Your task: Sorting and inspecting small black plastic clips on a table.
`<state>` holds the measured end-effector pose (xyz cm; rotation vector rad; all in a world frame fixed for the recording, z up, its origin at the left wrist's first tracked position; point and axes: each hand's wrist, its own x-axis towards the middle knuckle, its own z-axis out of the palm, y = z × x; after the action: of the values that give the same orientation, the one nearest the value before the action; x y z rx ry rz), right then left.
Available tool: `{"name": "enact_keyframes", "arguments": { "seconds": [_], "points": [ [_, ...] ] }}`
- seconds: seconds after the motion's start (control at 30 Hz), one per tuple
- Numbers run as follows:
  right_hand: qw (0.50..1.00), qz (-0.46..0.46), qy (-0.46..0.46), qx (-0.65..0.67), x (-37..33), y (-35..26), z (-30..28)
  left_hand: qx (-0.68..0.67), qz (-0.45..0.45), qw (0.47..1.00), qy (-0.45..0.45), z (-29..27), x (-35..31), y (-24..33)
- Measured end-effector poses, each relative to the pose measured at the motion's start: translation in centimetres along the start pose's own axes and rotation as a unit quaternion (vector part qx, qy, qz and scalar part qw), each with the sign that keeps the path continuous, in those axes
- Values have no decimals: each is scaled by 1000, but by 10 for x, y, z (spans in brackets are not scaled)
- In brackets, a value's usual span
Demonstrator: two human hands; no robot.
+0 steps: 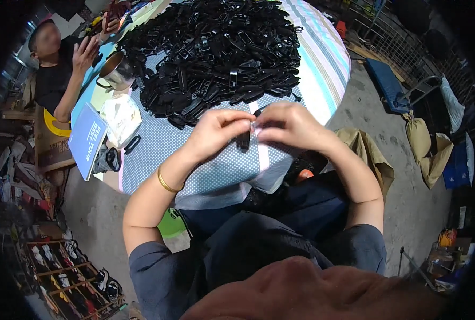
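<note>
My left hand (216,133) and my right hand (291,127) meet over the near edge of a cloth-covered table (216,170). Together they pinch a small black plastic clip (244,140) that hangs down between the fingertips, with a small pale bit at the point where the fingers touch. A gold bangle sits on my left wrist. Just beyond my hands lies a large heap of black plastic clips (216,53) covering most of the tabletop.
At the table's far left sits another person (56,64) with raised hands. A metal cup (117,70), a white bag (121,118), a blue book (87,140) and one loose black clip (132,144) lie at the left. Sacks (419,136) and a blue cart (389,85) stand on the right.
</note>
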<state>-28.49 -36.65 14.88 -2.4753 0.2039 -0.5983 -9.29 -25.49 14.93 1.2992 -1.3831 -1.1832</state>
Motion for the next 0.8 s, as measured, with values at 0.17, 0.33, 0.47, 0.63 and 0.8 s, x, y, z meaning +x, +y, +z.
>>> {"name": "enact_keyframes", "arguments": {
  "seconds": [0.17, 0.33, 0.47, 0.63, 0.8],
  "points": [
    [983, -17, 44, -176, -2, 15, 4, 177, 7, 983, -37, 9, 1, -3],
    [982, 8, 14, -190, -4, 19, 8, 390, 153, 900, 118, 5, 28, 5],
    [980, 53, -11, -190, -5, 10, -1, 544, 168, 810, 139, 13, 55, -5],
    [991, 122, 44, -36, -6, 14, -18, 603, 138, 774, 134, 23, 66, -7],
    [987, 149, -23, 55, -13, 25, -28, 603, 221, 756, 126, 16, 51, -13]
  ]
}}
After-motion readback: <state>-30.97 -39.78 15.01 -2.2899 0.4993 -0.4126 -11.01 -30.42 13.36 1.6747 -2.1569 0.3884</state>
